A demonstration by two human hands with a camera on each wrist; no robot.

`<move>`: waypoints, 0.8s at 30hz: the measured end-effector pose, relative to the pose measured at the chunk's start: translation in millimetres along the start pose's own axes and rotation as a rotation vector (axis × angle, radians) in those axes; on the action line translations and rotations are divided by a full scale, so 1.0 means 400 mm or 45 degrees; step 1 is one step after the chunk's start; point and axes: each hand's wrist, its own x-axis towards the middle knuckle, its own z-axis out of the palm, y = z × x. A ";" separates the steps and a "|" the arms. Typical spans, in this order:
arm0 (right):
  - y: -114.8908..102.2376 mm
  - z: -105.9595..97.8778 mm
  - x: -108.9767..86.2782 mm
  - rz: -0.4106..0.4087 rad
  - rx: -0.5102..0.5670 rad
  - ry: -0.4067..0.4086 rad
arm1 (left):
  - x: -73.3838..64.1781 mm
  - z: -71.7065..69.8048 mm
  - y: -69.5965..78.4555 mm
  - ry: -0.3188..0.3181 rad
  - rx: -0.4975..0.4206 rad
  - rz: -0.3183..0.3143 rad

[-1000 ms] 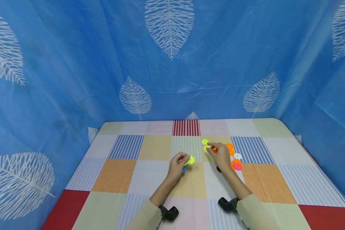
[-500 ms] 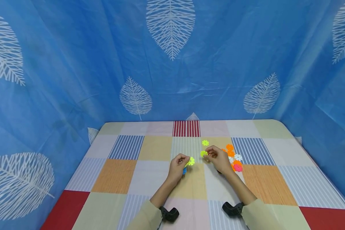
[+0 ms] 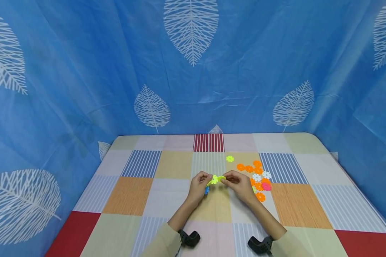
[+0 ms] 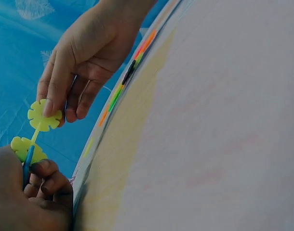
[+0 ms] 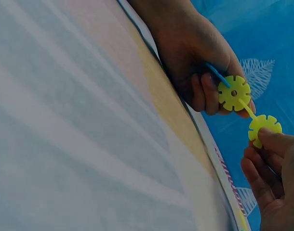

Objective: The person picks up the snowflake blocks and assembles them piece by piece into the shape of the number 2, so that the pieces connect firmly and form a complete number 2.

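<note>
A short chain (image 3: 214, 179) of yellow-green, flower-shaped discs is held up above the table, one disc turned edgewise from the two at its ends. A blue disc (image 5: 217, 74) is joined at the chain's left end, where the left hand (image 3: 197, 187) grips with curled fingers. At the chain's right end, the right hand (image 3: 242, 186) pinches the last disc. Beyond the chain, slightly right, lies a lone yellow-green disc (image 3: 229, 159); farther right of the chain are orange discs (image 3: 249, 169), white discs (image 3: 266, 175) and a pink disc (image 3: 266, 186). Patchwork cloth (image 3: 167, 196) spreads beneath the chain; a leaf-printed blue curtain (image 3: 241, 60) hangs well behind it.
</note>
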 end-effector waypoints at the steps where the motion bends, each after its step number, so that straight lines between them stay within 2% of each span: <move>1: -0.003 0.000 -0.001 -0.008 -0.003 -0.006 | -0.001 0.001 0.000 -0.009 -0.001 0.000; 7: 0.001 0.005 -0.008 -0.154 -0.096 0.015 | -0.003 0.002 0.002 -0.066 0.021 0.035; 12: 0.052 0.009 -0.005 -0.258 -0.170 0.016 | -0.008 0.000 0.007 -0.096 0.098 0.062; 16: 0.092 -0.010 0.008 -0.230 -0.245 -0.039 | -0.014 0.001 0.011 -0.108 0.136 0.081; 19: 0.109 -0.043 0.029 -0.165 -0.326 -0.048 | -0.003 0.002 -0.021 -0.071 0.167 0.092; 23: 0.138 -0.096 0.070 -0.024 -0.558 0.033 | -0.001 0.002 -0.030 -0.022 0.172 0.094; 24: 0.145 -0.109 0.079 0.009 -0.651 0.049 | -0.006 0.002 -0.020 -0.021 0.174 0.094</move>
